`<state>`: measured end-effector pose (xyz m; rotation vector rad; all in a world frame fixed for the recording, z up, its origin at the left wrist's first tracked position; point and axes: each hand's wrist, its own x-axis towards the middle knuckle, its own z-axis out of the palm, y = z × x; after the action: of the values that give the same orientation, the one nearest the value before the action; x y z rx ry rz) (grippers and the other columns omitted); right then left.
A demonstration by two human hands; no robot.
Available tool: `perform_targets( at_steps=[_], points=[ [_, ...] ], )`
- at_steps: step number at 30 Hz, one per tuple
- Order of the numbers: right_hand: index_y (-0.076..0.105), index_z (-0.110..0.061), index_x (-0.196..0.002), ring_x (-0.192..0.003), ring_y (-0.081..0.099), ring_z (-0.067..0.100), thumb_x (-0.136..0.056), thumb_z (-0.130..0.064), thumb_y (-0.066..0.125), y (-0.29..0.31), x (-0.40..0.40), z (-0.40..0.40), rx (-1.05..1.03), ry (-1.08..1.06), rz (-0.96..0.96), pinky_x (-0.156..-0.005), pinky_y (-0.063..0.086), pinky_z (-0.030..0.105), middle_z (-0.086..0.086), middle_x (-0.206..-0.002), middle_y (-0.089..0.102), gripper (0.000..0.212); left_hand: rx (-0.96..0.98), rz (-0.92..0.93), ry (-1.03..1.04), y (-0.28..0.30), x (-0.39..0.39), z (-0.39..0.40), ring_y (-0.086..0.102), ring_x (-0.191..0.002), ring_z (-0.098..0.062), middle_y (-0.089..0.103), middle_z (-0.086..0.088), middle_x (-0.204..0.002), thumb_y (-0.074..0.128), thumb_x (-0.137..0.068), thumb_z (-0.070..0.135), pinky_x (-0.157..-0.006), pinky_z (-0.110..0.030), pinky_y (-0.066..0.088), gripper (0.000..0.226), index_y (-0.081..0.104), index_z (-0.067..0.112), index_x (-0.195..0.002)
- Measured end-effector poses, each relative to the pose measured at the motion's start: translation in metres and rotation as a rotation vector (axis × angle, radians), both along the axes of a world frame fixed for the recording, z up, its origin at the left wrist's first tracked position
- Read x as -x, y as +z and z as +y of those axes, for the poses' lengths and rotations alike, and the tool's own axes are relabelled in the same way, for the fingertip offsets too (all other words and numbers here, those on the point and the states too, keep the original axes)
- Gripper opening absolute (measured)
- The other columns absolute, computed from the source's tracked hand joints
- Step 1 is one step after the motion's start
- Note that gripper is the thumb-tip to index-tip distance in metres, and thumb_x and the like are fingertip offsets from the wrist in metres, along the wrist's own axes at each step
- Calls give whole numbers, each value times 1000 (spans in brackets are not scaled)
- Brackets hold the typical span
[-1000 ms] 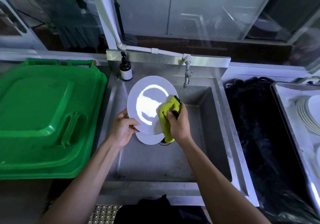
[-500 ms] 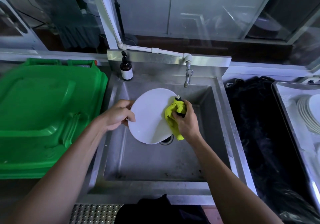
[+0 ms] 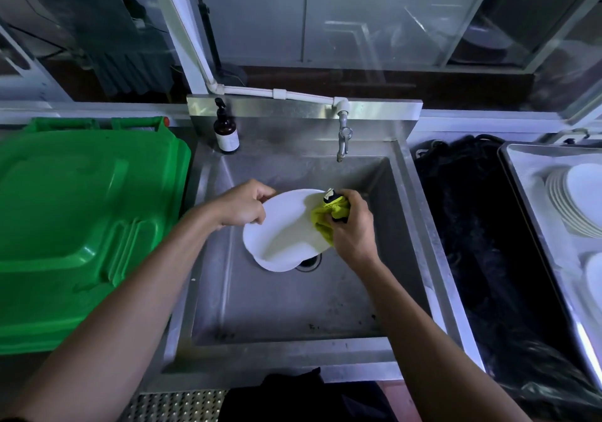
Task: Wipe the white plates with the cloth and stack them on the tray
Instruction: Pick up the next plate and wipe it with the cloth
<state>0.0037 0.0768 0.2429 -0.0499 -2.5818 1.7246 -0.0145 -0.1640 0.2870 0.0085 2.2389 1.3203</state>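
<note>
The right hand is curled tight around a bunched yellow-green cloth, pressing it onto the right edge of a round white plate. The left hand pinches that plate's left rim, holding it tilted over the middle of the stainless steel sink, above the drain. A stack of white plates sits on the metal tray at the far right.
</note>
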Motion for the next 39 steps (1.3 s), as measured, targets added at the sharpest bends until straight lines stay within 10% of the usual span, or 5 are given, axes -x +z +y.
perform_targets(
  at_steps=[5, 11, 18, 29, 39],
  points=[
    [58, -28, -113, -107, 55, 23, -73, 10, 70, 3, 4, 15, -167, -45, 135, -86, 55, 48, -48, -105, 42, 56, -87, 164, 172, -19, -5, 28, 65, -79, 8, 74, 27, -87, 51, -73, -18, -65, -8, 46, 75, 75, 52, -87],
    [59, -13, -115, -107, 51, 24, -69, 18, 66, 6, 8, 27, -231, -134, 249, -89, 48, 52, -13, -109, 53, 55, -469, 251, 798, -41, -32, 34, 74, -83, -17, 78, -8, -94, 65, -73, 15, -73, -30, 58, 27, 78, 13, -97],
    [62, -3, -110, -104, 51, 29, -63, 24, 55, 2, 6, 24, -305, -88, 449, -83, 46, 49, 8, -111, 64, 55, -815, -529, 821, -50, -40, 60, 73, -101, -39, 74, -16, -115, 45, -89, 77, -69, -36, 54, 82, 65, 3, -120],
    [60, -8, -121, -117, 49, 28, -66, 16, 54, -18, 17, 77, -468, 141, 488, -94, 42, 46, 5, -126, 58, 60, -1061, -365, 1190, -26, -8, 107, 74, -83, -28, 73, -20, -96, 62, -94, 3, -66, -38, 64, 10, 65, -3, -102],
    [55, -27, -138, -131, 47, 11, -68, 8, 64, -2, 32, 118, -184, 293, 307, -108, 43, 41, -20, -138, 51, 79, -882, -126, 1120, -18, 2, 129, 59, -126, -36, 63, -20, -135, 57, -97, 4, -100, -52, 50, 38, 59, -3, -134]
  ],
)
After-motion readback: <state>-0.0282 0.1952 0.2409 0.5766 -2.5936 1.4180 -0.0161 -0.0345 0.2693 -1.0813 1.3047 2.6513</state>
